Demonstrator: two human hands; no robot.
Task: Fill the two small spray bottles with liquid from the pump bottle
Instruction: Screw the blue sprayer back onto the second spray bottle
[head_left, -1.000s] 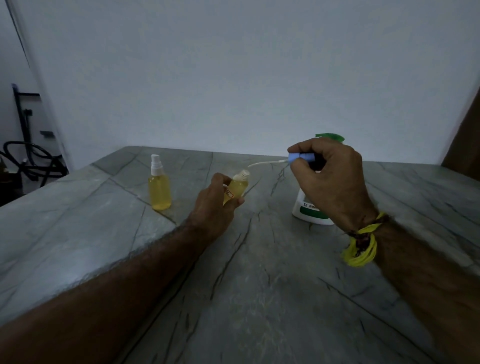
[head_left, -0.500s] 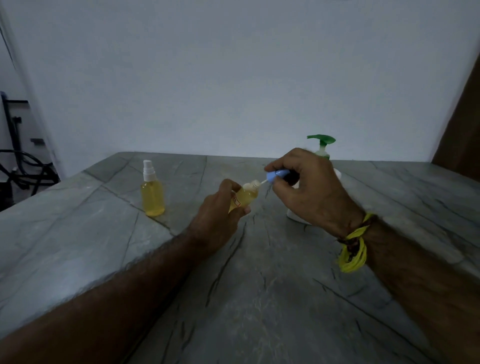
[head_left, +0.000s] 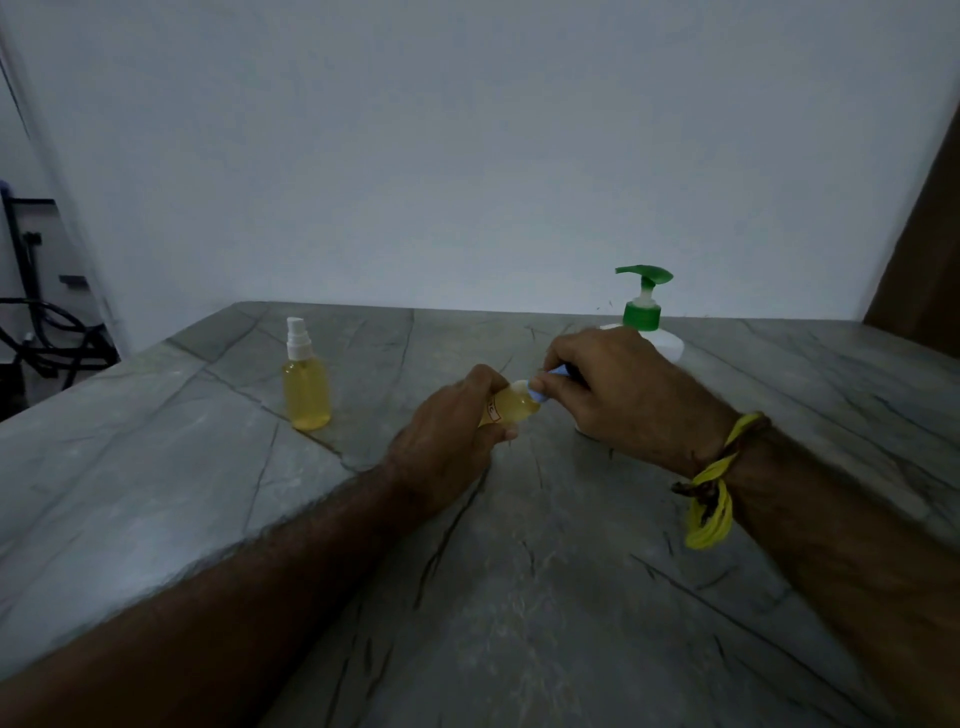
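Bench (head_left: 571, 597): grey stone slab with dark veins; its far edge meets a pale wall (head_left: 467, 156); its left edge runs diagonally toward the near left.
Left hand (head_left: 447, 441): over the middle of the bench; fingers and thumb curled round a small bottle; forearm reaches in from the near left corner.
Held bottle (head_left: 511, 405): small, clear, filled with yellow liquid; tilted, neck pointing right and slightly up; a label with red print shows beside the thumb; lower body hidden in the fist.
Right hand (head_left: 618, 395): just right of the left hand; thumb and fingers pinch a blue cap; forearm comes in from the near right.
Blue cap (head_left: 545, 387): at the neck of the held bottle, touching it; whether it is fully seated cannot be told; mostly covered by the fingers.
Wristbands (head_left: 711, 493): yellow and dark cords round the right wrist.
Second bottle (head_left: 306, 389): upright on the bench, near the far left corner, well apart from both hands; white spray top fitted; yellow liquid up to the shoulder.
Pump bottle (head_left: 644, 312): upright near the far edge, right of centre, behind the right hand; green pump head and collar; white body largely hidden by the hand.
Far left, off the bench: a dark frame with black cables (head_left: 47, 332); too dim to identify.
Far right: a brown panel (head_left: 930, 234) against the wall.
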